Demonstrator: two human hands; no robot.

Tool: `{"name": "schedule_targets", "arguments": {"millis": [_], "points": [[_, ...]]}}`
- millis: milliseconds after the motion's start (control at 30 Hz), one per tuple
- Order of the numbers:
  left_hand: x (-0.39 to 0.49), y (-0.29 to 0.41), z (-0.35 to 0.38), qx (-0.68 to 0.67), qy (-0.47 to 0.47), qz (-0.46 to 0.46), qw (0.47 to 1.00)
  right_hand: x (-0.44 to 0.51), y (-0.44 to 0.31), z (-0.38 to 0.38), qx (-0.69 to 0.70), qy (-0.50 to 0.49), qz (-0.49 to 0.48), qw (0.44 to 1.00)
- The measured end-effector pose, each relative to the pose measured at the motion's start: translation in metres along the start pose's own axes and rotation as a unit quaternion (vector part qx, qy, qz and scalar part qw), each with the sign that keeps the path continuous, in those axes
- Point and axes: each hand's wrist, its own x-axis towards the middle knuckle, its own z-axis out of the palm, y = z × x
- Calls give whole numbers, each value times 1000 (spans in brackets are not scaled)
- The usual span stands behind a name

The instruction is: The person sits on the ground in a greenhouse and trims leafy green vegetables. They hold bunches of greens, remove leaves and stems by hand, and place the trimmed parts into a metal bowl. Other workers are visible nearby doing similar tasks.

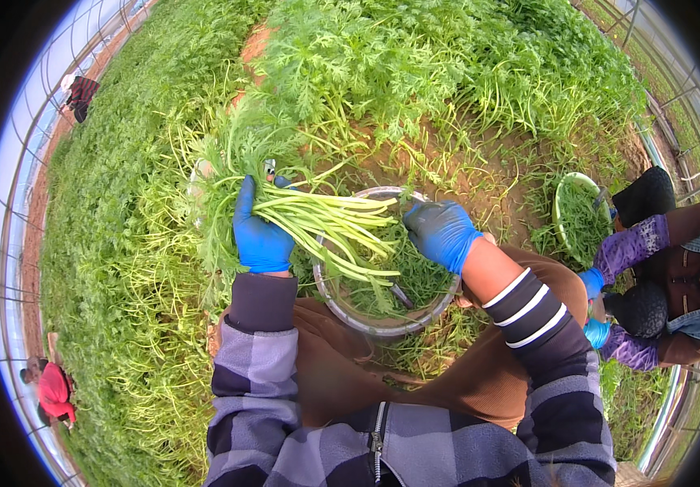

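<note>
My left hand (261,234), in a blue glove, grips a bunch of leafy greens (332,219) that looks like garland chrysanthemum. Its pale stems point right and its feathery leaves hang to the left. A small silver piece (269,166) shows by the fingertips; what it is cannot be told. Just right of the stem ends is my right hand (441,234), gloved in blue with dark-stained fingers curled in. Whether anything is inside those fingers is hidden. Below both hands, a round plastic tub (380,330) between my knees holds cut leaves and a dark-handled tool (402,296).
Dense rows of the greens (447,55) grow ahead and to the left. At right, a co-worker in purple sleeves (633,243) crouches beside a pale green basin (560,210) of leaves. Two other people (54,389) are at the far left, near the greenhouse frame (3,292).
</note>
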Motion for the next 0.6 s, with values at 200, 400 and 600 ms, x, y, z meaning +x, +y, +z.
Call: {"name": "schedule_targets", "arguments": {"millis": [200, 400, 600], "points": [[0, 2, 3, 4, 68, 67, 995, 8, -34, -15, 166, 177, -97, 965], [-2, -23, 4, 30, 57, 20, 998, 18, -65, 12, 202, 128, -206, 949], [1, 16, 0, 10, 92, 123, 988, -9, -8, 15, 61, -163, -37, 984]]}}
